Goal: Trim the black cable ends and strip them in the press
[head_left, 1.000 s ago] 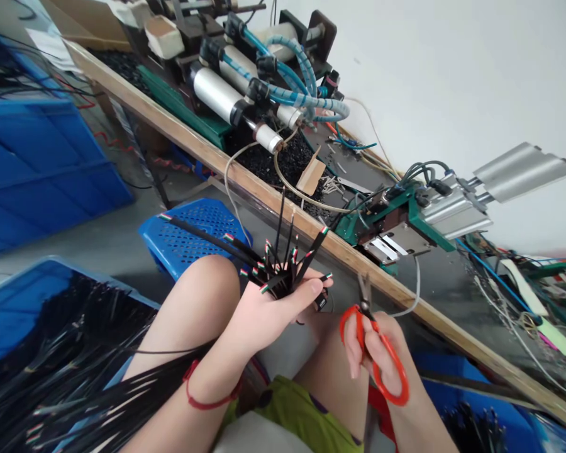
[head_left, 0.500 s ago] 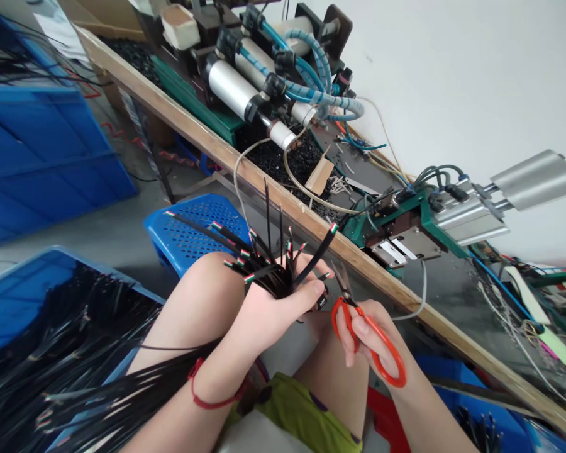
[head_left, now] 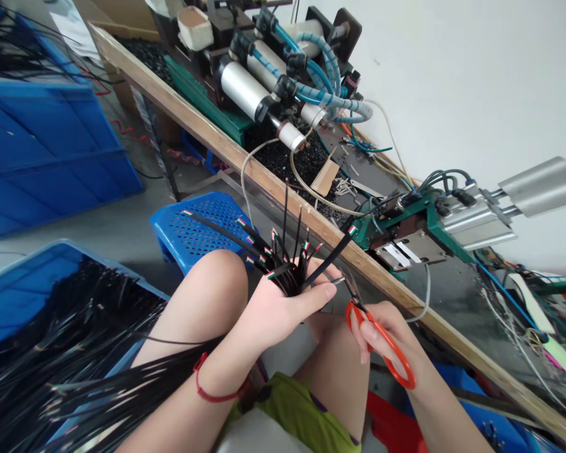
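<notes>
My left hand [head_left: 292,305] is closed round a bundle of black cables [head_left: 290,274], whose stripped ends fan out and show red, white and green wires. One cable end sticks out sideways between its thumb and fingers. In my right hand [head_left: 380,330] is a pair of scissors [head_left: 389,349] with orange-red handles, the fingers through the loops. The scissor blades point up and left, right beside that cable end; whether they touch it I cannot tell. The rest of the bundle trails back under my left forearm.
A blue bin [head_left: 75,258] full of black cables stands at lower left, a larger blue crate [head_left: 51,145] behind it. Beyond my knee is a blue stool [head_left: 198,220]. The wooden bench edge [head_left: 217,148] runs diagonally, with pneumatic cylinders [head_left: 245,88] and a green-framed machine [head_left: 405,236] along it.
Both hands have shifted slightly right in view, with the bundle and the scissors. The scissor blades have come closer to the cable end at my left thumb and look less spread.
</notes>
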Demonstrator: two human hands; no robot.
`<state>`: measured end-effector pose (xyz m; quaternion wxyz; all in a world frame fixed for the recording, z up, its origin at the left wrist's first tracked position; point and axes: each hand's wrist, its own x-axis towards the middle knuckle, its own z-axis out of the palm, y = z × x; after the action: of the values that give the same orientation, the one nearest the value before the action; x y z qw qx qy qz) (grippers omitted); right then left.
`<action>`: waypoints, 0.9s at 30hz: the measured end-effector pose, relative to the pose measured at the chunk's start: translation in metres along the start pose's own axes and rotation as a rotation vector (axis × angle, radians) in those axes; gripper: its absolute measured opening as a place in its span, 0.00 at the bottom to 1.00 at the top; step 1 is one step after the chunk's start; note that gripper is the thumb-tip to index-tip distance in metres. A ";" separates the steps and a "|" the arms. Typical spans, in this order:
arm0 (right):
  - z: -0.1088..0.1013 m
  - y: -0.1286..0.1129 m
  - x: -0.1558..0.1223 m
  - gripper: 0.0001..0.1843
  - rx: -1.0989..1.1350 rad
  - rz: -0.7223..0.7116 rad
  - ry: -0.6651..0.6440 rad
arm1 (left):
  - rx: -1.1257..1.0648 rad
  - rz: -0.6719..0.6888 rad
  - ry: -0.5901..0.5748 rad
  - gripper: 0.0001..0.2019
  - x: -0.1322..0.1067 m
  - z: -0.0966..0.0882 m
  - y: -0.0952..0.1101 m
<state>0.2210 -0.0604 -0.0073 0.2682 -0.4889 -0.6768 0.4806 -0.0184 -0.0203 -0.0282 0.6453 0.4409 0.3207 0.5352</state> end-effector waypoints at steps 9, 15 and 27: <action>0.003 -0.034 0.002 0.28 -0.451 -0.203 0.095 | -0.005 0.044 -0.035 0.08 -0.002 -0.006 -0.005; 0.008 -0.051 0.005 0.23 -0.700 -0.386 0.164 | -0.065 0.047 -0.068 0.08 -0.004 -0.008 -0.006; 0.004 -0.058 0.000 0.24 -0.950 -0.436 0.208 | -0.114 0.079 -0.109 0.10 -0.005 -0.010 -0.008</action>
<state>0.1942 -0.0651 0.0438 0.1765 -0.4495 -0.8757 0.0033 -0.0254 -0.0228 -0.0401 0.6641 0.4443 0.2362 0.5529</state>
